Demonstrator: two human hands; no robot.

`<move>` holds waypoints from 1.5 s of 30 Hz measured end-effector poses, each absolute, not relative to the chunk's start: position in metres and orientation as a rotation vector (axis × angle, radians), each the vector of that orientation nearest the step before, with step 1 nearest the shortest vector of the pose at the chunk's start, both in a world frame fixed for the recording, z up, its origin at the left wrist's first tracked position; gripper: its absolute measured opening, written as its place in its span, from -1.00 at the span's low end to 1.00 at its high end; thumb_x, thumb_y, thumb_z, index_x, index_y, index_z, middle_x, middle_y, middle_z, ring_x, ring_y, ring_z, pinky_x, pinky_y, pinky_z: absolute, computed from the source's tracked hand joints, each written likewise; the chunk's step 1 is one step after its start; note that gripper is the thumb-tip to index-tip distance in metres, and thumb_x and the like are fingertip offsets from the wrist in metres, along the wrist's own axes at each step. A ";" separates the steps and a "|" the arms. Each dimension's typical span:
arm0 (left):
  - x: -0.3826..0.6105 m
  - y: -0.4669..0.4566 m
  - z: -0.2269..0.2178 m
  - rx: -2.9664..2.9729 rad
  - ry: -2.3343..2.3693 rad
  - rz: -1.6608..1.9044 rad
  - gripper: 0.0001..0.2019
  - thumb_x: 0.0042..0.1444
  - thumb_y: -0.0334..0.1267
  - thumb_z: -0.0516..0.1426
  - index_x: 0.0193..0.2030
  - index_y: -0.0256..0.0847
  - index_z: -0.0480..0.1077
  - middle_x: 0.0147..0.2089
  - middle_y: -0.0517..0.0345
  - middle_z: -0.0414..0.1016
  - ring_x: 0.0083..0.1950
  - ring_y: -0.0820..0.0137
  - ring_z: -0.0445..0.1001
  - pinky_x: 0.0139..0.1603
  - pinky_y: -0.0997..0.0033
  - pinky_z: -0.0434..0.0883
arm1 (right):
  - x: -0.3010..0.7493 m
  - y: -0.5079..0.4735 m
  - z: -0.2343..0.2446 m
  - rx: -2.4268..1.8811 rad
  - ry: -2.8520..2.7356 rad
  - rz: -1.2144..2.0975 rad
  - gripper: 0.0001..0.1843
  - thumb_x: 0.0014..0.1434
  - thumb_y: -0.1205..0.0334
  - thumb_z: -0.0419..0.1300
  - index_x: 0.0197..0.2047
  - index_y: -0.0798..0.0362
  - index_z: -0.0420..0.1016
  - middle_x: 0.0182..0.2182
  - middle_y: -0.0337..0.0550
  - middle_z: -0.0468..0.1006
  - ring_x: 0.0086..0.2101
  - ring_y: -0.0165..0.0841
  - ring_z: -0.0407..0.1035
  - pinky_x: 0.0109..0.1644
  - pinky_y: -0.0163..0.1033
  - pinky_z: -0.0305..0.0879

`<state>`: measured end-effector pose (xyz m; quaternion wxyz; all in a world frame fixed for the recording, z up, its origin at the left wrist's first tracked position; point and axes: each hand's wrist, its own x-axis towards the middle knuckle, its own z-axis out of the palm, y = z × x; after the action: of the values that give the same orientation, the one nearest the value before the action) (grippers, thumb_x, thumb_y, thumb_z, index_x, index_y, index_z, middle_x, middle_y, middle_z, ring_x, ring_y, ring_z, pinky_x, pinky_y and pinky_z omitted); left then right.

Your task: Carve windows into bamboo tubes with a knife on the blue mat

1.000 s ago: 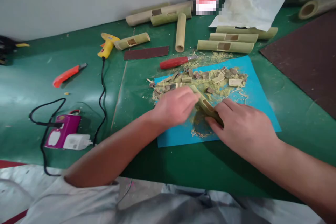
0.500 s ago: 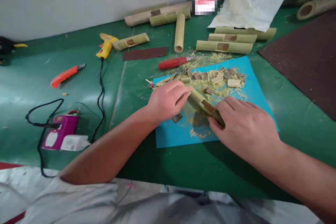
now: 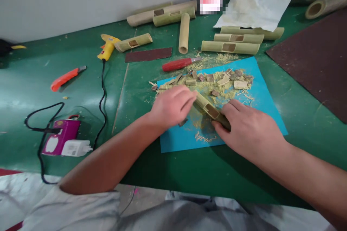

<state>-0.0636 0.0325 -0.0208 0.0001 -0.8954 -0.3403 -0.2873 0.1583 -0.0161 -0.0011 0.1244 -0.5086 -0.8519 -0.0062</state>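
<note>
Between my two hands a bamboo tube [image 3: 202,101] slants over a blue sheet [image 3: 173,144]. A rectangular window cut in its side faces up. My left hand [image 3: 175,104] is closed at the tube's far left end, its fingertips partly hidden. Wrapped round the near right end is my right hand [image 3: 245,122], thumb underneath. Bamboo offcuts [image 3: 240,85], small dark squares and pale green dust [image 3: 222,95] lie on the sheet beyond the tube. A small dark piece [image 3: 183,122] shows just below my left hand.
A red-handled chisel-like tool [image 3: 177,64] lies behind the sheet. To the left are an orange utility knife [image 3: 66,78], a yellow glue gun [image 3: 107,47] and a purple power box [image 3: 63,133]. Cut bamboo tubes [image 3: 230,47] and dark brown sheets [image 3: 314,57] lie farther back and right.
My left hand has shifted slightly down at the tube's end and now covers more of the small dark piece. My right hand keeps its grip; the whole view has drifted slightly.
</note>
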 end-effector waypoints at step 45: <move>-0.065 0.033 -0.023 -2.772 -1.232 -0.872 -0.78 0.41 -0.28 0.07 -0.11 -0.27 0.54 -0.24 0.05 0.61 -0.23 0.37 0.59 -0.19 0.41 0.52 | 0.154 -0.017 -0.003 -1.436 -2.468 -0.177 -0.84 0.23 0.21 0.21 -0.39 0.02 0.43 -0.48 -0.18 0.47 -0.52 -0.31 0.33 -0.42 -0.16 0.00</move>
<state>-0.0649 0.0330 -0.0232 -0.0073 -0.8783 -0.3902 -0.2763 0.1536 -0.0165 -0.0029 0.1399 -0.4968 -0.8543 -0.0614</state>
